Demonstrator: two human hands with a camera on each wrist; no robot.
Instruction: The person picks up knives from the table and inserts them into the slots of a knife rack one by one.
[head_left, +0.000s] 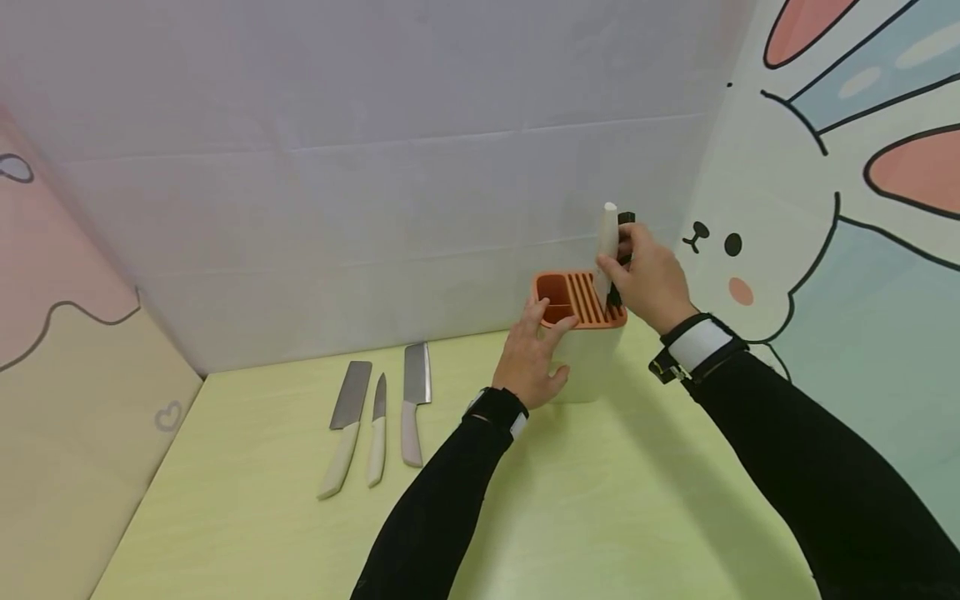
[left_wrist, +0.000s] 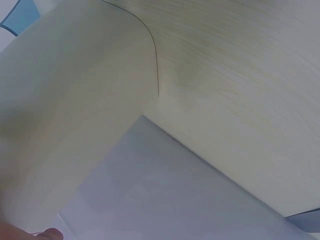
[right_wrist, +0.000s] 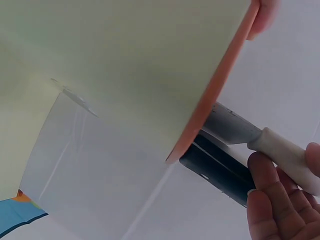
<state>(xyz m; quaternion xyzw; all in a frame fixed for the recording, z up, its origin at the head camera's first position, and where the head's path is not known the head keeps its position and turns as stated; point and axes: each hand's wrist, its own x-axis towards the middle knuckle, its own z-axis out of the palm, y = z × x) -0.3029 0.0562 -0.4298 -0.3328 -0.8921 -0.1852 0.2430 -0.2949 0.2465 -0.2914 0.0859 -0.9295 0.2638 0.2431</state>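
A pale knife holder (head_left: 587,367) with an orange slotted top (head_left: 573,277) stands upright by the back wall. My left hand (head_left: 527,360) grips its left front corner, fingers over the rim and thumb against the front. In my right hand (head_left: 654,279) is a knife by its white handle (head_left: 608,229), held upright with the blade (right_wrist: 230,124) partly inside the top's right side. Beside it, a black-handled piece (right_wrist: 217,167) also stands in the top, close to my right fingers; its kind is hidden. The blade's lower part is out of sight inside the holder.
Left on the yellow-green table (head_left: 247,500) lie a broad cleaver (head_left: 351,400), a small knife (head_left: 378,433) and another cleaver (head_left: 416,379), blades toward the back wall (head_left: 375,208). A rabbit-print wall (head_left: 780,250) rises at the right.
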